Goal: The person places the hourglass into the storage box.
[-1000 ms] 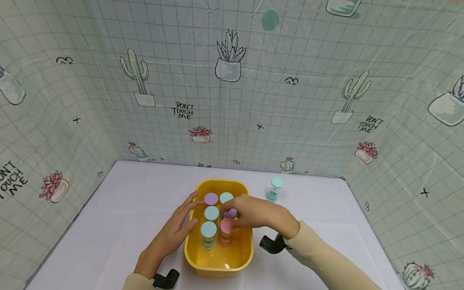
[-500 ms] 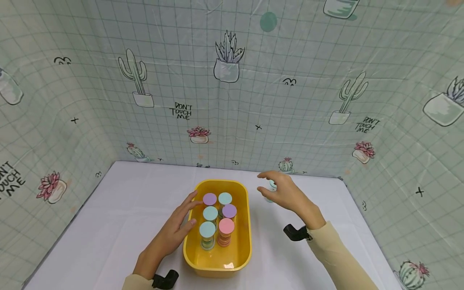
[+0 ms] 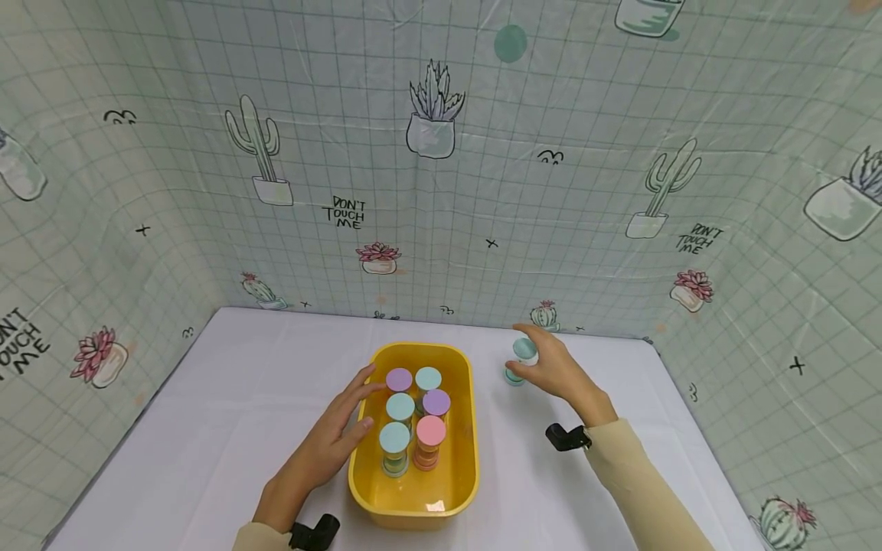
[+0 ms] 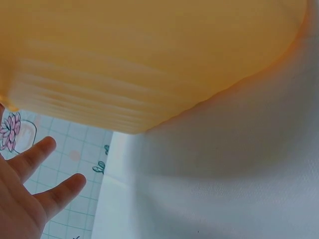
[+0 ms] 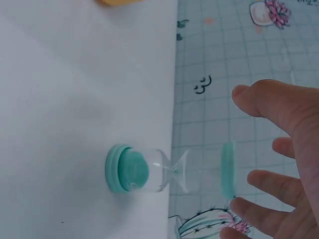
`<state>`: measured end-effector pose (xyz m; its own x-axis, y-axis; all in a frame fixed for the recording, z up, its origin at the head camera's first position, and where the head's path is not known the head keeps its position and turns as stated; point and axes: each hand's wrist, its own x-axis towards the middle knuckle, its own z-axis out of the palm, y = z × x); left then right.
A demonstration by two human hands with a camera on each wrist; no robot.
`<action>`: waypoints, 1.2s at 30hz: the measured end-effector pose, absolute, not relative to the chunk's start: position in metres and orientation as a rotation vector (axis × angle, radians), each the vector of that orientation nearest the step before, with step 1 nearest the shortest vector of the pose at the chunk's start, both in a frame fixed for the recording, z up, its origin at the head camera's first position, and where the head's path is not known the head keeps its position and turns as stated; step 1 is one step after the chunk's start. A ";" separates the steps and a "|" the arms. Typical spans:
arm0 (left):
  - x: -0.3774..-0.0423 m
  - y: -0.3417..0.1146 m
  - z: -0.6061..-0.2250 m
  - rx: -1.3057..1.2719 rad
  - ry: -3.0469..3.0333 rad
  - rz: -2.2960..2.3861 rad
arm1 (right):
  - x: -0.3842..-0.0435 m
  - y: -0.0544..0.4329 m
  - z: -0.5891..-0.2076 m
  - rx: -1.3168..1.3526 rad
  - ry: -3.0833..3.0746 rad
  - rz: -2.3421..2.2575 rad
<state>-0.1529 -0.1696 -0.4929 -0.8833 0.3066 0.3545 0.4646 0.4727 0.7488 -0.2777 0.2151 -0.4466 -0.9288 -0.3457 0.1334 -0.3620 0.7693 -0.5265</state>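
A teal-capped hourglass (image 3: 525,349) stands upright on the table to the right of a yellow bin (image 3: 413,514). My right hand (image 3: 560,373) is spread around its top cap, thumb and fingers apart. In the right wrist view, the hourglass (image 5: 133,170) has teal sand in its lower bulb, and the fingertips come right up to the upper cap. My left hand (image 3: 329,438) rests at the bin's left rim with fingers extended. Inside the bin stand several hourglasses, among them a pink one (image 3: 431,431), a purple one (image 3: 436,402) and a pale blue one (image 3: 394,438).
A white cloth (image 3: 227,413) covers the table. Grid-patterned curtains (image 3: 448,191) with printed cacti rise behind and along both sides. In the left wrist view, the bin's yellow outer wall (image 4: 149,59) fills the upper part.
My right hand has left the hourglasses in the bin, carrying nothing, and moved right to the teal hourglass on the table. My left hand has stayed at the bin's rim.
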 end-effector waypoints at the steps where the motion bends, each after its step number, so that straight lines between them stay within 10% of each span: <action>1: -0.153 -0.170 -0.493 -0.672 -2.545 -1.376 | -0.279 0.216 -0.448 0.570 -2.934 0.883; 36: -0.154 -0.171 -0.496 -0.675 -2.534 -1.397 | -0.293 0.219 -0.460 0.421 -3.027 0.950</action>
<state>-0.1540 -0.1705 -0.4963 -0.8830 0.3050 0.3567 0.4644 0.4585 0.7577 -0.2932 0.2192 -0.4598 -0.9637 -0.2661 0.0223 -0.2310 0.7893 -0.5689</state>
